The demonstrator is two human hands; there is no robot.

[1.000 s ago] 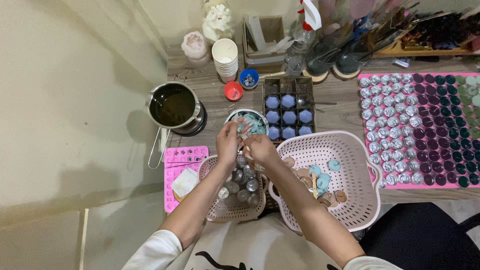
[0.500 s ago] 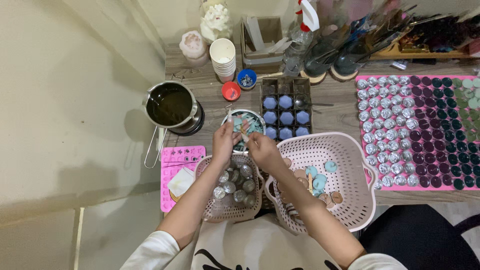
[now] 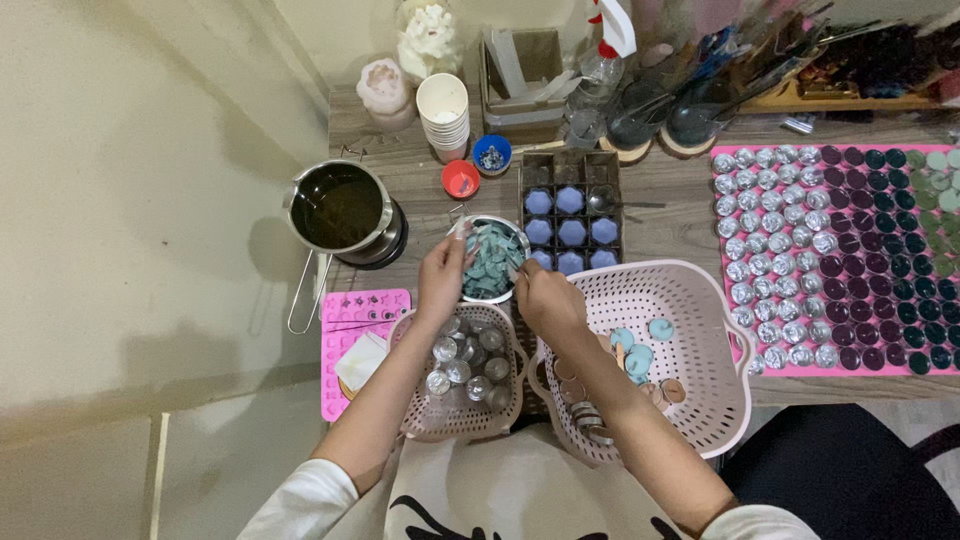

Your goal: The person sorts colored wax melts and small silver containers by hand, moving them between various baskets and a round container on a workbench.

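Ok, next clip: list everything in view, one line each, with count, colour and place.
metal bowl: one, holding blue-green pieces, centre, under both hands
dark mould tray: one, holding blue wax shapes, behind the bowl
small basket: one, pale pink, holding small silver cups, near left
large basket: one, pale pink, holding a few blue and brown pieces, near right
saucepan: one, metal, dark liquid, left
pink mat: one, rows of silver and dark purple cups, right
paper cups: one stack, white, back
left hand: at the bowl's left rim
right hand: at the bowl's right rim
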